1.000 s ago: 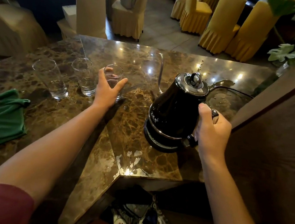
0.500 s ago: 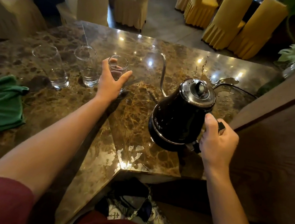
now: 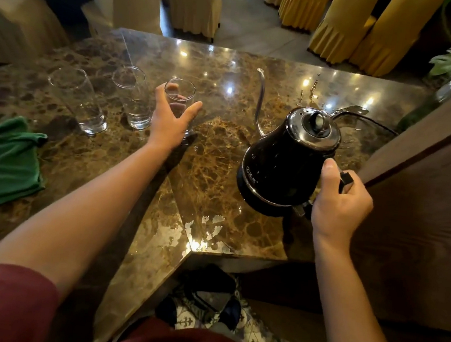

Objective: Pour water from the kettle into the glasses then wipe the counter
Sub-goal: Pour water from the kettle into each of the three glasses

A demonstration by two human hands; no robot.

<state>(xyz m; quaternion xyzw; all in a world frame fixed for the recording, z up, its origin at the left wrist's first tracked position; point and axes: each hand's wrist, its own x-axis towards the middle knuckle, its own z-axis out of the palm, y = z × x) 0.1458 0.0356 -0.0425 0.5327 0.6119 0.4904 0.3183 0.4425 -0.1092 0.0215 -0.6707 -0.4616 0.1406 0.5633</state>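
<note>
Kettle gripped and carried toward a steadied glass, pouring apparently not yet begun.

The kettle (image 3: pixel 284 163) is held by its handle in the right hand (image 3: pixel 338 209), fingers wrapped round it, and appears lifted off the counter (image 3: pixel 217 186), its thin spout (image 3: pixel 259 101) aimed away from the body. The nearest glass (image 3: pixel 179 106) is cupped by the left hand (image 3: pixel 169 125), thumb on one side and fingers on the other, probably to keep it from sliding while water goes in. Two more glasses (image 3: pixel 131 98) stand just beyond the left hand on its outer side, a little water visible in each. Further out on that side a green cloth (image 3: pixel 0 162) lies, presumably kept for the wiping.
</note>
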